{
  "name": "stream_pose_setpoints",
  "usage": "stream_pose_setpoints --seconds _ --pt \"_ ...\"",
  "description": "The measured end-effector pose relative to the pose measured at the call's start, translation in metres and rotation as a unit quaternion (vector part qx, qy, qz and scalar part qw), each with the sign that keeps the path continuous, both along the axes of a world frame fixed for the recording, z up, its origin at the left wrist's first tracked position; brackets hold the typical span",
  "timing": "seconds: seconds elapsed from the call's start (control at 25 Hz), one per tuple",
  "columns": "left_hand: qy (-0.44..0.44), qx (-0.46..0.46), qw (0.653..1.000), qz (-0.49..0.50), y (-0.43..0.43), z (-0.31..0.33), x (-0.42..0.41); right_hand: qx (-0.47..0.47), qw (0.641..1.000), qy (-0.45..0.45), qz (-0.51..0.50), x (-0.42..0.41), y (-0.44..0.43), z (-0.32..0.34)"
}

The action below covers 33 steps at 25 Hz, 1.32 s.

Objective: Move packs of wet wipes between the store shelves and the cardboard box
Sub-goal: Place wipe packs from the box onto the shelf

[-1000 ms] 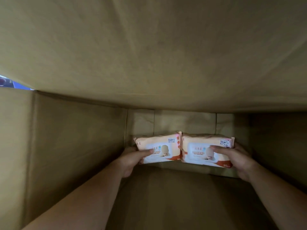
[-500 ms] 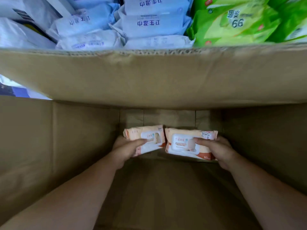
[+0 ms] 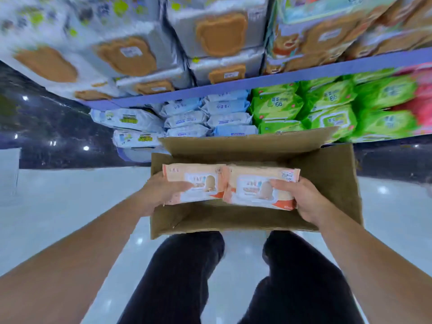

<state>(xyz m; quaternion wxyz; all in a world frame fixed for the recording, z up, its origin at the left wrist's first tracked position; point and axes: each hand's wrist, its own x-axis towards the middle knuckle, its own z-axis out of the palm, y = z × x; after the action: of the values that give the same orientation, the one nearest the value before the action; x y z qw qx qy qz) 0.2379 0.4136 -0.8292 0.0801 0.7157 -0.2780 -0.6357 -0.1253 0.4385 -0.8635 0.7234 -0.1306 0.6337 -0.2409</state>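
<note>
Two peach-coloured packs of wet wipes hang side by side over the open cardboard box (image 3: 332,183). My left hand (image 3: 161,192) grips the left pack (image 3: 198,174) by its left end, thumb across the front. My right hand (image 3: 301,197) grips the right pack (image 3: 254,183) by its right end in the same way. The packs touch at their inner edges. The box stands on the floor in front of the shelves with its flaps open, and its inside below the packs is dark.
Shelves behind the box hold stacks of pale blue packs (image 3: 210,118), green packs (image 3: 327,106) and, above a blue shelf edge (image 3: 280,78), grey packs with brown lids (image 3: 219,33). My dark-trousered legs (image 3: 182,277) stand on a glossy white floor (image 3: 58,206).
Both hands have lifted the two packs from deep inside the box up to its opening. The view has pulled back and up, so the shelves and floor now show.
</note>
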Motion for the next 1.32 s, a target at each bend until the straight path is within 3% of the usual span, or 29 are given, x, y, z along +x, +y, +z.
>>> stream_pose_setpoints --seconds 0.28,0.72,1.04,1.32 --pt "0.053 -0.094 0.994 0.0 -0.006 0.212 0.02 -0.113 0.992 -0.034 -0.047 0.007 0.008 0.217" --pt "0.14 -0.291 0.946 0.023 -0.036 0.433 0.039 -0.313 0.948 0.012 -0.058 -0.006 -0.013 0.475" --pt "0.157 -0.454 0.877 0.018 -0.021 0.585 -0.038 -0.479 0.876 0.046 -0.022 -0.06 -0.05 0.617" --pt "0.179 -0.58 0.793 0.043 0.0 0.695 -0.174 -0.574 0.818 0.003 -0.028 -0.182 -0.044 0.712"
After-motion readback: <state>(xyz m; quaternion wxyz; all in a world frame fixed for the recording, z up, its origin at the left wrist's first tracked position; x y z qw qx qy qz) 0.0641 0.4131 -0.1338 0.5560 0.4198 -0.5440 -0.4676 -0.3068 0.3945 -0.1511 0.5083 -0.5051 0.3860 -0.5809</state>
